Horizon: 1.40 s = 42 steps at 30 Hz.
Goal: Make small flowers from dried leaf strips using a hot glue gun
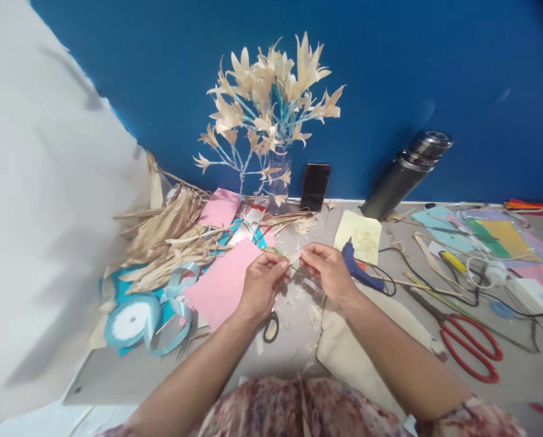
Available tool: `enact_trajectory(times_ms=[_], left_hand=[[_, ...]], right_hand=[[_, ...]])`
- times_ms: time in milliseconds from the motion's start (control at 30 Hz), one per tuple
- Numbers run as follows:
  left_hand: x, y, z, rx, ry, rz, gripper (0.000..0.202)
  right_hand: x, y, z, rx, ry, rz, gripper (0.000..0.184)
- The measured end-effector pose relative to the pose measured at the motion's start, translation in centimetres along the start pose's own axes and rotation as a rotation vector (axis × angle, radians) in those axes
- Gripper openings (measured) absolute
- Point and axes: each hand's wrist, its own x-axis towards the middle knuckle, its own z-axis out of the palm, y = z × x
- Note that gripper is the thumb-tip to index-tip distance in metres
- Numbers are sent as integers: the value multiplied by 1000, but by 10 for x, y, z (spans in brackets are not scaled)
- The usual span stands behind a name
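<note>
Over the middle of the table, my left hand (pixel 266 280) and my right hand (pixel 328 272) meet around a small pale strip, apparently dried husk (pixel 294 258). Thumb and fingers of each hand pinch one end of it. Below my left hand, the black handle of a small pair of scissors (pixel 271 326) sticks out; its blades are mostly hidden. Just right of my right hand lies a blue glue gun (pixel 360 270) beside a yellow paper (pixel 358 235). A pink sheet (pixel 221 285) lies left of my left hand.
Dried husks (pixel 162 243) pile up at the left, behind a roll of light blue ribbon (pixel 132 320). Husk flowers (pixel 271 91) stand in a clear vase (pixel 278 176), near a phone (pixel 316 187) and a leaning flask (pixel 406 176). Red-handled scissors (pixel 472 346) and cables lie right.
</note>
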Motion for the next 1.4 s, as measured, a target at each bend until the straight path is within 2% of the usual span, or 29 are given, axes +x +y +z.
enact_trajectory(times_ms=[500, 767, 867, 1000, 1233, 1400], left_hand=[[3, -4, -4, 26, 8, 22, 24], [2, -2, -2, 180, 63, 108, 21], [0, -2, 0, 173, 40, 118, 22], [-1, -2, -1, 184, -4, 116, 22], [3, -1, -5, 146, 26, 68, 24], [2, -1, -2, 175, 3, 84, 23]], right_hand=[[-2, 0, 0, 24, -69, -54, 16], [-2, -1, -2, -65, -49, -97, 25], [-2, -1, -1, -64, -22, -77, 28], [-1, -1, 1, -36, -30, -46, 30], [1, 1, 2, 161, -69, 70, 31], [2, 4, -2, 225, -112, 21, 31]])
